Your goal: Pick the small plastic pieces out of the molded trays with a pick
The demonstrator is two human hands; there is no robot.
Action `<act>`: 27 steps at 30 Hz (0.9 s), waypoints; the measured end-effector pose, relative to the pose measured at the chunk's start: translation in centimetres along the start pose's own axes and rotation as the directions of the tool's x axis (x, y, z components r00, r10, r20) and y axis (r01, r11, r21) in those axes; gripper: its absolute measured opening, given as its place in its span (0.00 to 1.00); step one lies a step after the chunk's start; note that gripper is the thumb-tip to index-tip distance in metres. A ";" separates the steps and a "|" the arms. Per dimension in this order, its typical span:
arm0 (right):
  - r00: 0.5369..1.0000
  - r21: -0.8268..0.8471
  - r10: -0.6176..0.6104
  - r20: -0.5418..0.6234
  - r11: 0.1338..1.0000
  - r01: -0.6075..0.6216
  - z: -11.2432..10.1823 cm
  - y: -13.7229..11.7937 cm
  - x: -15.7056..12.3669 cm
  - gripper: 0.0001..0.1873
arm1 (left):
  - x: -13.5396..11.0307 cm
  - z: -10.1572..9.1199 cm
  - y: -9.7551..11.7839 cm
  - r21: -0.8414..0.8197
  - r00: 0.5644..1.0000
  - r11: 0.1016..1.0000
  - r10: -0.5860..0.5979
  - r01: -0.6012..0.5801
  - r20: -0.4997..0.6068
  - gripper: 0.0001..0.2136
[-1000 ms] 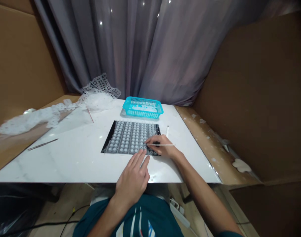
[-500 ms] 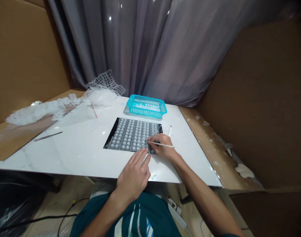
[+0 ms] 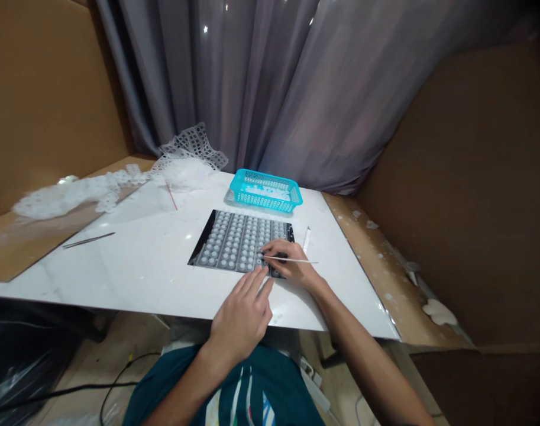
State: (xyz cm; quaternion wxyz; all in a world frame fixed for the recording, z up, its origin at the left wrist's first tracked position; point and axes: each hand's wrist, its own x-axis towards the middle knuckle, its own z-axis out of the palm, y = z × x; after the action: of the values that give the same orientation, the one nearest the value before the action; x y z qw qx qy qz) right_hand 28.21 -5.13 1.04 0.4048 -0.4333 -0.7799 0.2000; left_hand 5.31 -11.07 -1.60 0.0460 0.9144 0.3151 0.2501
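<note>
A dark sheet (image 3: pixel 241 226) with columns of round white pieces lies on the white table (image 3: pixel 141 266). My right hand (image 3: pixel 295 269) pinches a thin white stick (image 3: pixel 309 261), its tip at the lower right part of the sheet. The stick's tip and the small piece under it are too small to make out well. Beside it, my left hand (image 3: pixel 242 313) rests with fingers stretched out, fingertips at the sheet's near edge, holding nothing. My right hand hides the sheet's lower right corner.
Behind the sheet stands a turquoise basket (image 3: pixel 266 207) with white bits inside. White perforated scraps (image 3: pixel 187 168) are heaped at the back left, near a red stick (image 3: pixel 171 196). Tweezers (image 3: pixel 89 240) lie at left; a white pen-like tool (image 3: pixel 306 238) lies right of the sheet. Cardboard walls flank the table.
The whole view has shifted slightly. My right hand and the stick have moved very little over the lower right of the sheet; my left hand stays in place.
</note>
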 end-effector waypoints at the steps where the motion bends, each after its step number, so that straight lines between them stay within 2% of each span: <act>1: 1.000 -0.002 0.004 0.009 1.000 -0.004 0.1 0.1 0.0 0.05 | 0.0 0.0 0.0 0.006 1.000 1.000 0.000 0.000 0.003 0.25; 9: 0.999 -0.021 0.012 0.032 1.000 -0.011 0.3 0.3 -0.1 0.05 | 0.0 -0.1 0.1 0.020 1.000 1.000 -0.003 0.003 0.008 0.24; 18: 0.979 -0.299 -0.113 0.170 0.941 0.160 0.8 1.0 0.4 0.07 | 0.0 0.2 0.1 -0.016 1.000 1.000 -0.016 0.016 -0.014 0.24; 20: 0.989 -0.284 -0.101 0.111 0.950 0.129 1.2 1.2 0.4 0.07 | 0.1 0.2 0.1 -0.017 1.000 1.000 -0.015 0.015 -0.016 0.24; 23: 0.998 -0.146 -0.013 -0.057 0.989 0.004 1.6 1.4 0.5 0.08 | 0.1 0.2 0.0 -0.006 1.000 1.000 -0.005 0.005 -0.014 0.24; 27: 0.963 0.036 0.133 -0.235 0.991 -0.128 1.1 1.5 0.7 0.10 | 0.1 0.2 0.0 0.003 1.000 1.000 -0.005 0.005 -0.009 0.26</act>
State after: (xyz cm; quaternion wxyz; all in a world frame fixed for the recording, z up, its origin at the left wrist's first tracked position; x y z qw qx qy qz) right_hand 27.88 -3.72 -0.26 0.4856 -0.5003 -0.6936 0.1812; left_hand 5.50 -11.00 -1.68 0.0439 0.9125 0.3181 0.2536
